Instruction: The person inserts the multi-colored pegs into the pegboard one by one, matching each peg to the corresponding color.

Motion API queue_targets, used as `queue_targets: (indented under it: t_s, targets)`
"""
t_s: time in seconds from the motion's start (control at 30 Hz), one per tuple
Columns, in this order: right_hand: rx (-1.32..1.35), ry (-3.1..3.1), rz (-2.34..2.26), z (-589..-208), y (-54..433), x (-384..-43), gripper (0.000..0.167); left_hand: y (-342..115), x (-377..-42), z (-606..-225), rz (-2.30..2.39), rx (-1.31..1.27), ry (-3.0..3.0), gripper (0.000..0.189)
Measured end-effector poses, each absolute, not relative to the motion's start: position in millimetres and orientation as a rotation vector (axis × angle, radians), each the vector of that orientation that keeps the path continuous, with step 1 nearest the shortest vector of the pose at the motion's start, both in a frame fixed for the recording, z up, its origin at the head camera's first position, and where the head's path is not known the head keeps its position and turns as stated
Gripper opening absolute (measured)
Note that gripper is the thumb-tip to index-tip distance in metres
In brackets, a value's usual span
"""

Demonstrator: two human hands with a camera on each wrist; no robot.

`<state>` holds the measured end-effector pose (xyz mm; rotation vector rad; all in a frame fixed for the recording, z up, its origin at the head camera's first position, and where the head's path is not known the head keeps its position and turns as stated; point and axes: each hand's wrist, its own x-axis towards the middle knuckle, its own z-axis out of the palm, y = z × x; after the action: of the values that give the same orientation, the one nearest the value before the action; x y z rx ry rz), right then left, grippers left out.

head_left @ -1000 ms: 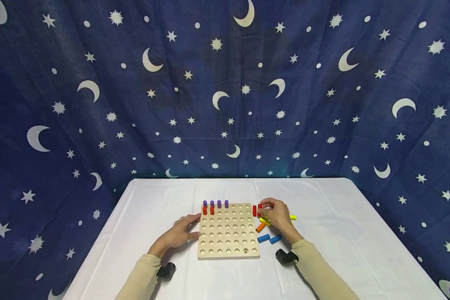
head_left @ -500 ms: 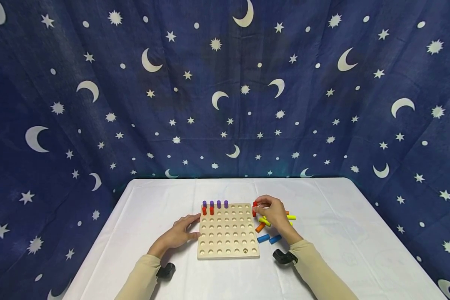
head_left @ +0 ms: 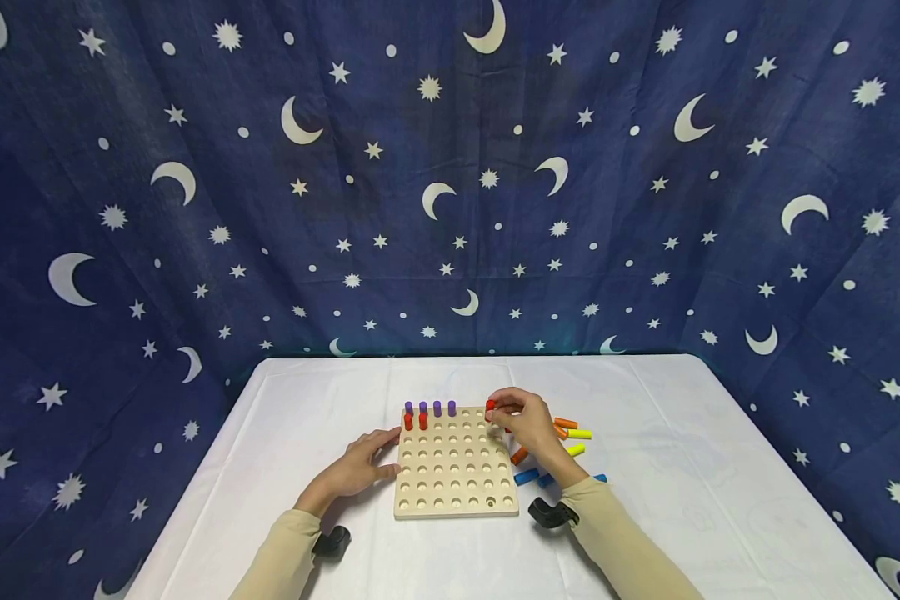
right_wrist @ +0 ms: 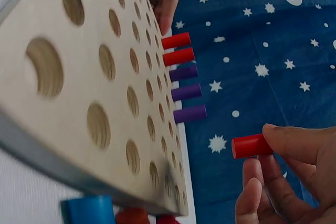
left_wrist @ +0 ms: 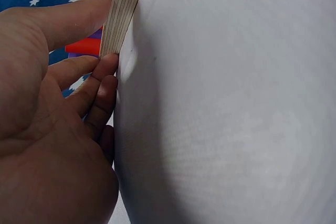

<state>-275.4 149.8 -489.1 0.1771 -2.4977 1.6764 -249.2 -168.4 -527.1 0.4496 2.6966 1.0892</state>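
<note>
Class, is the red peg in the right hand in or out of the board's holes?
Out. In the right wrist view, the right hand pinches the red peg, and backdrop shows between it and the board.

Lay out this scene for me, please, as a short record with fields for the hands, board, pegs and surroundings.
Left hand: thumb and fingers touch the board's left edge
Right hand: pinches one red peg above the board's far right area
Board: square wooden pegboard with rows of round holes
Standing pegs: four purple pegs in the far row; two red pegs in the next row
Loose pegs: blue, orange and yellow right of the board, some partly hidden
Surface: white cloth
Backdrop: blue fabric with moons and stars
</note>
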Motion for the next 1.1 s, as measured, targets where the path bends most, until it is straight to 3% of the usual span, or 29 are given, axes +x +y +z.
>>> queue_targets:
  t_s: [1.1]
  targets:
    - [0.325,-2.446,1.823,-504.1,82.2,-278.6,0.019,-169.4,-249.7,-528.4,1.087,0.467,2.699,0.067]
